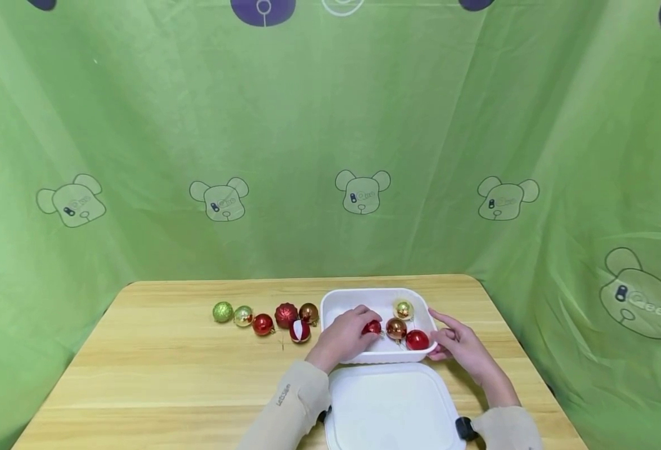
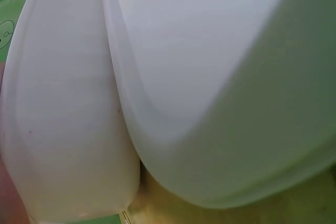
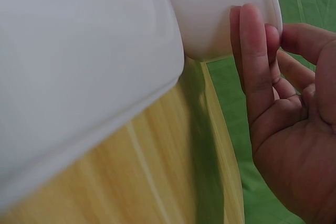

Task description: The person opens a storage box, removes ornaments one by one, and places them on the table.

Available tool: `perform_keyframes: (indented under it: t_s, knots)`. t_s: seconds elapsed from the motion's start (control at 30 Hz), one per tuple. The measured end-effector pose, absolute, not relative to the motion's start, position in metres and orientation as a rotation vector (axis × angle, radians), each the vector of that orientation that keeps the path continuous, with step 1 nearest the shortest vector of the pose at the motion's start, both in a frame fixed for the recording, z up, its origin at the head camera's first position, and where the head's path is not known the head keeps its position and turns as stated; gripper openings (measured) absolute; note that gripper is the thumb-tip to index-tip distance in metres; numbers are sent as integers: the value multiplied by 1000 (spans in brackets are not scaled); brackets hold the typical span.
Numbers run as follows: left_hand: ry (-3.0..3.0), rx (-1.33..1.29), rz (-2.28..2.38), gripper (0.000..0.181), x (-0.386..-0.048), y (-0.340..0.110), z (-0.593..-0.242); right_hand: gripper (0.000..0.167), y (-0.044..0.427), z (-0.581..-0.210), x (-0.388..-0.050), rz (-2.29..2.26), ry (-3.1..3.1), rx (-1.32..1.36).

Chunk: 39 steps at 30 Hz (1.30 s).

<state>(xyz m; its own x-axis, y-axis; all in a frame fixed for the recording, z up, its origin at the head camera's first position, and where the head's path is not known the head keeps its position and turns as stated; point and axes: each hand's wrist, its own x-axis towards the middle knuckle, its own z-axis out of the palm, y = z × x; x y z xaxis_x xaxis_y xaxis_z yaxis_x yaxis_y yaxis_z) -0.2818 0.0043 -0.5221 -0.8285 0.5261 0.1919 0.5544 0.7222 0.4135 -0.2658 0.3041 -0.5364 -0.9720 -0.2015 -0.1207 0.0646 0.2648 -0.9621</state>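
Observation:
In the head view, my left hand [image 1: 348, 334] reaches over the near-left side of a white plastic box [image 1: 336, 299], its fingers round a shiny red Christmas ball [image 1: 372, 327] inside. The box also holds a copper ball [image 1: 396, 328], a gold ball [image 1: 403, 309] and another red ball [image 1: 417, 340]. At the box's right end is my right hand [image 1: 462, 347]. The right wrist view shows its straight fingers [image 3: 253, 51] lying against the outer wall, with another fingertip at the rim. Box and lid nearly fill the left wrist view, hiding that grip.
A white lid [image 1: 395, 406] lies in front of the box. Left of the box, a loose row includes a glittery green ball [image 1: 222, 312], a pale gold ball [image 1: 243, 316], several red ones and a brown ball [image 1: 308, 314]. A green curtain [image 1: 297, 156] hangs behind the wooden table [image 1: 156, 350].

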Motion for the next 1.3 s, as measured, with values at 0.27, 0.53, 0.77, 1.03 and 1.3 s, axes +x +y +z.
perform_keyframes:
  t_s: [0.27,0.53,0.77,1.03,1.3]
  knots:
    - [-2795,-838,-829,38,-282,3,-524,66,305,-538,-267,-1782,2310,-132]
    - [-2718,-844,-883,37,-280,1,-520,65,305,-538,-266,-1778,2311,-131]
    - [-2610,-823,-1046,38,-281,-2,-522,65,304,-536,-265,-1786,2314,-156]
    - [-2507,-826,-1152,36,-280,-8,-521,64,302,-537,-265,-1775,2320,-145]
    - [-2471,-807,-1215,36,-274,-19,-516,65,303,-535,-264,-1783,2316,-153]
